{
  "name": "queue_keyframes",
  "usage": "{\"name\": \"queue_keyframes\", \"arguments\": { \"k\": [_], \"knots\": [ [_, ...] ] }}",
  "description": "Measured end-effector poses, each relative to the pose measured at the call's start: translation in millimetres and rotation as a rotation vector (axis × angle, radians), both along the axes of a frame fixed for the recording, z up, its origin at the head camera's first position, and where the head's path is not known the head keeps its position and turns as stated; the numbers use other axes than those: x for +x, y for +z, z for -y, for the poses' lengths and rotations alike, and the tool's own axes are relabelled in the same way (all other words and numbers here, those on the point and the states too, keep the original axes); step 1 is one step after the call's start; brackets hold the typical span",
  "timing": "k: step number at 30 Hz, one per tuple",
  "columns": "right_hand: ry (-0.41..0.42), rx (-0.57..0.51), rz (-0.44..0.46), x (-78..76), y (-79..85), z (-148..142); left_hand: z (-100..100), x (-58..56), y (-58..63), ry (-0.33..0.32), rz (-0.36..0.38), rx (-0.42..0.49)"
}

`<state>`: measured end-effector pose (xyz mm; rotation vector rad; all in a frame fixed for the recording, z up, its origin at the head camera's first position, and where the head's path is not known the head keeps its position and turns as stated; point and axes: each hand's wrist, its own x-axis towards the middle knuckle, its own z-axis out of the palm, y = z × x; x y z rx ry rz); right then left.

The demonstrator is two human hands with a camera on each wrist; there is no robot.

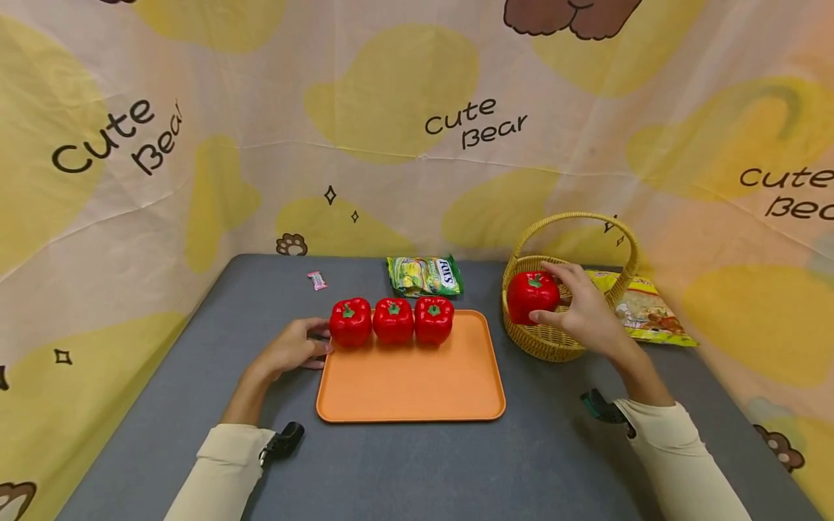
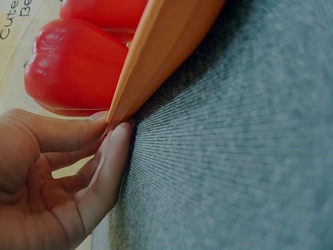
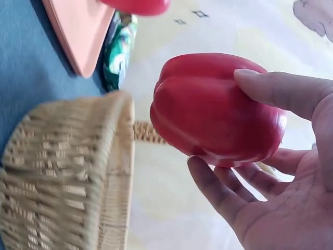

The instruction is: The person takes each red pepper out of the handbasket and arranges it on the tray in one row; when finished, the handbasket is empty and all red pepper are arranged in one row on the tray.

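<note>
My right hand (image 1: 585, 312) grips a red bell pepper (image 1: 533, 297) between thumb and fingers, over the yellow wicker basket (image 1: 554, 352). In the right wrist view the held bell pepper (image 3: 213, 112) is clear of the basket rim (image 3: 112, 120). At the left edge of the orange tray (image 1: 410, 391), my left hand (image 1: 293, 351) pinches the rim. The left wrist view shows the thumb above the tray edge (image 2: 130, 83) and a finger below it. Three more red bell peppers (image 1: 394, 321) stand in a row along the tray's far side, the leftmost close to my left hand.
A green snack bag (image 1: 425, 276) lies behind the tray, and a small pink wrapped candy (image 1: 317, 280) is to its left. Beside the basket, on the right, lies a yellow food packet (image 1: 651, 311). A printed cloth (image 1: 391, 195) hangs behind the grey table (image 1: 404, 470).
</note>
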<state>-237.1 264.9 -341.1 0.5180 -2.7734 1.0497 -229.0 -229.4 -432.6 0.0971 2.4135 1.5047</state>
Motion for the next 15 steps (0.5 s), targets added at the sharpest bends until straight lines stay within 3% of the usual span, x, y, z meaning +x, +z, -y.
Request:
{"name": "queue_keyframes", "arguments": {
  "k": [9,15],
  "knots": [
    [0.092,-0.087,-0.016,-0.1,-19.3,28.1,-0.3,-0.7,-1.3,-0.011,-0.002,0.009],
    [0.097,-0.027,0.001,-1.2,-33.0,44.3,0.2,0.1,-0.9,-0.009,-0.006,0.003]
  ]
}}
